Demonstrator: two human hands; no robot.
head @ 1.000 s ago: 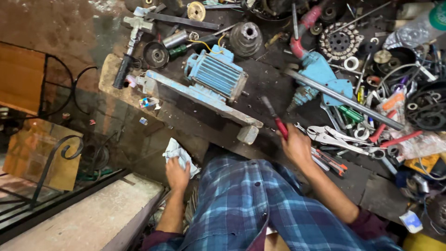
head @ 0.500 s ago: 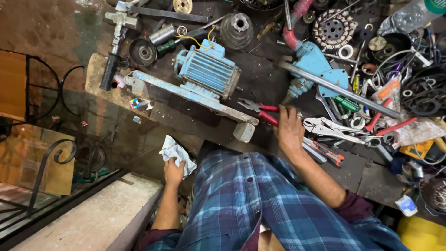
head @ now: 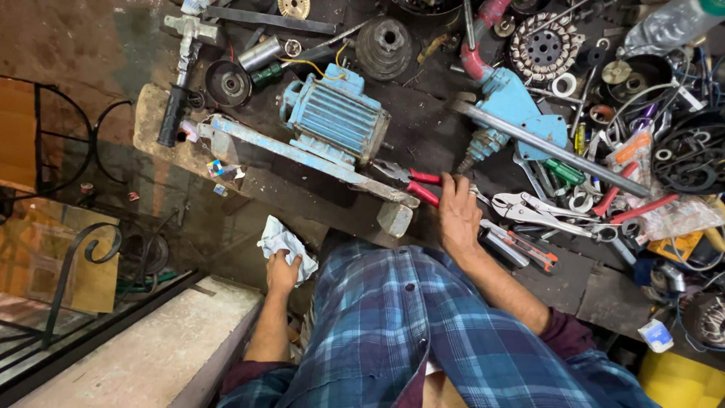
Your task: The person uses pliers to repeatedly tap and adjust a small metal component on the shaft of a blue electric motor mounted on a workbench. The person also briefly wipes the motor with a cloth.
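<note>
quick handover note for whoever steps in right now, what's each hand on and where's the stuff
Left hand: closed on a crumpled white rag, low beside the bench edge.
Right hand: on the bench, fingers at the handles of the red-handled pliers; whether they are gripped cannot be told.
The pliers lie beside the blue electric motor, which sits on a long blue metal bar.
Right of the hand: locking pliers, a blue pump body with a steel rod across it, and loose tools.
Done: rag and pliers are at hand.
Left: the motor looks untouched; no tool is on it.
</note>
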